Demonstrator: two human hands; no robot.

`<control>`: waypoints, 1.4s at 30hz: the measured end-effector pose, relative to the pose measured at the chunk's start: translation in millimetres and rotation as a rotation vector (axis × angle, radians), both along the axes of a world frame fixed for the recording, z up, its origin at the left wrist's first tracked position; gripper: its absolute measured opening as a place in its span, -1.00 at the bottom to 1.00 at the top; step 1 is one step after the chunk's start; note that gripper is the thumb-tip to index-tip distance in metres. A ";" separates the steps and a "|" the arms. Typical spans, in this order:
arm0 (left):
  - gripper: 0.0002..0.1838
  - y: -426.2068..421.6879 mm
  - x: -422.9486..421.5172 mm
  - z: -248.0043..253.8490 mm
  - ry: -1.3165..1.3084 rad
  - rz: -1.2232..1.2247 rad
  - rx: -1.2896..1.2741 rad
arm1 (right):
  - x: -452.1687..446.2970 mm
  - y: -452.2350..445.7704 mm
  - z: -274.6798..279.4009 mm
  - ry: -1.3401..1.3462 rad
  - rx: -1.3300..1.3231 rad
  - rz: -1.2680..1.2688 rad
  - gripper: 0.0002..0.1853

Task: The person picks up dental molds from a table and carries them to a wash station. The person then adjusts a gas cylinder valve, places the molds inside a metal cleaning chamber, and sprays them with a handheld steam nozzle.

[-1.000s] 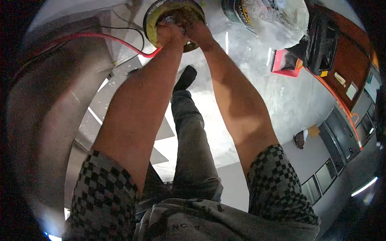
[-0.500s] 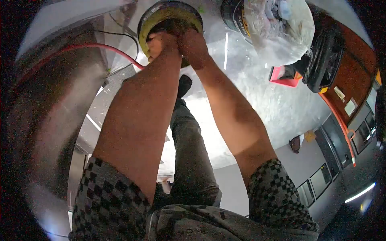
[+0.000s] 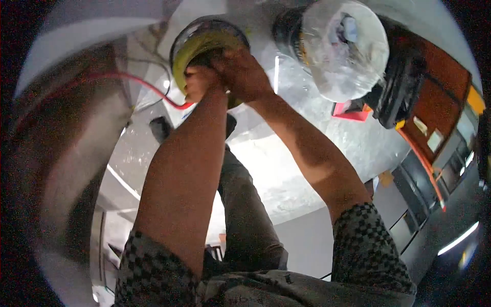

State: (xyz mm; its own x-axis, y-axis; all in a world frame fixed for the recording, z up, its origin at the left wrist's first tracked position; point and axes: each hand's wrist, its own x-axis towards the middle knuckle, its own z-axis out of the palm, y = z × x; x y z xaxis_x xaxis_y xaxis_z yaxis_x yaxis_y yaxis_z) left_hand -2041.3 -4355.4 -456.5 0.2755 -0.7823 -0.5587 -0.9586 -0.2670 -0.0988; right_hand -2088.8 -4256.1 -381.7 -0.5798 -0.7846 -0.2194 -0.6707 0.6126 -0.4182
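A round container (image 3: 204,41) with a yellow-green inner wall stands at the top, left of centre. Over its opening my left hand (image 3: 201,82) has its fingers curled, and what they hold, if anything, is hidden. My right hand (image 3: 243,74) is right beside it, also over the opening, blurred and with its fingertips out of sight. The dark inside of the container is mostly covered by both hands. A red hose (image 3: 138,80) comes from the left and ends by the container's lower left side, near my left forearm.
A bucket lined with clear plastic (image 3: 345,71) holds crumpled items at the upper right. Near it are a pink dustpan-like object (image 3: 352,113), a black case (image 3: 401,87) and an orange hose (image 3: 422,156). My shoes and trouser leg (image 3: 245,210) show below.
The container, my hands and the bucket sit lower in view as the camera has shifted. My hands stay together over the container, and a second dark shoe now shows at the left.
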 end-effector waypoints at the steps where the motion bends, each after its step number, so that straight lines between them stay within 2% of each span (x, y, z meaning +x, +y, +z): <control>1: -0.56 12.5 -1.2 6.8 -0.167 -0.367 -0.046 | -5.2 7.7 -3.2 0.098 -0.141 0.078 -0.68; 2: -0.56 17.1 -2.7 10.6 -0.157 -0.382 -0.041 | -5.3 12.5 -7.2 0.181 -0.287 0.166 -0.65; 3: -0.63 16.5 -1.5 16.6 -0.126 -0.375 -0.027 | -4.2 10.1 -8.8 0.146 -0.151 0.163 -0.63; 5: -0.70 7.5 -3.2 26.3 -0.064 -0.348 -0.014 | -7.0 11.7 -7.4 0.180 -0.178 0.196 -0.62; 8: -0.68 7.3 -2.3 23.2 -0.028 -0.301 0.002 | -13.6 19.9 -12.2 0.241 -0.231 0.218 -0.59; 9: -0.68 11.2 10.0 -1.5 -0.031 -0.301 0.005 | -13.3 24.1 -15.4 0.261 -0.261 0.198 -0.58; 11: -0.66 19.0 40.5 -66.2 0.035 -0.546 -0.107 | -14.1 29.0 -17.9 0.247 -0.270 0.209 -0.55; 12: -0.66 16.9 28.4 -42.5 0.034 -0.546 -0.109 | -15.3 29.4 -18.6 0.240 -0.284 0.221 -0.53; 13: -0.63 13.1 5.1 4.6 -0.012 -0.423 -0.065 | -15.9 29.6 -18.6 0.239 -0.288 0.221 -0.53; 14: -0.60 10.2 -7.3 31.5 -0.058 -0.298 -0.020 | -15.8 29.6 -17.8 0.241 -0.291 0.227 -0.52; 18: -0.59 7.9 7.1 4.4 0.015 -0.280 -0.041 | -13.6 26.6 -22.2 0.240 -0.309 0.225 -0.49; 20: -0.59 4.5 8.5 -5.4 -0.003 -0.203 0.071 | -14.1 26.7 -22.7 0.227 -0.295 0.233 -0.50; 23: -0.61 5.8 -4.5 23.7 -0.043 -0.316 0.000 | -15.7 24.7 -24.7 0.220 -0.269 0.252 -0.52; 24: -0.61 6.7 0.0 18.3 -0.041 -0.312 -0.002 | -14.0 26.2 -24.7 0.224 -0.251 0.265 -0.53; 26: -0.60 3.4 4.1 6.1 0.081 -0.072 0.076 | -17.4 24.2 -27.4 0.219 -0.260 0.285 -0.55; 27: -0.60 2.7 3.2 7.8 0.079 -0.074 0.075 | -18.3 22.0 -27.6 0.209 -0.270 0.302 -0.58; 29: -0.59 5.4 1.8 12.0 0.035 -0.228 0.006 | -21.0 19.8 -27.1 0.227 -0.274 0.329 -0.60; 34: -0.61 7.8 -0.6 13.1 0.005 -0.269 0.029 | -28.4 13.2 -41.0 0.220 -0.293 0.372 -0.65; 37: -0.63 4.7 -4.6 24.3 -0.007 -0.309 0.013 | -35.5 1.3 -40.8 0.255 -0.217 0.461 -0.62; 38: -0.63 6.3 -2.4 33.1 -0.029 -0.354 0.032 | -41.5 -5.3 -30.1 0.112 -0.126 0.494 -0.59; 39: -0.63 7.9 2.9 27.2 -0.029 -0.360 0.036 | -45.7 -11.4 -20.8 -0.033 -0.033 0.523 -0.57; 41: -0.60 7.1 11.9 -1.4 0.086 -0.220 -0.013 | -42.6 -13.7 -20.1 -0.012 0.012 0.526 -0.55; 42: -0.60 8.1 13.9 -15.4 0.090 -0.223 -0.010 | -39.1 -11.6 -19.1 0.004 0.055 0.529 -0.53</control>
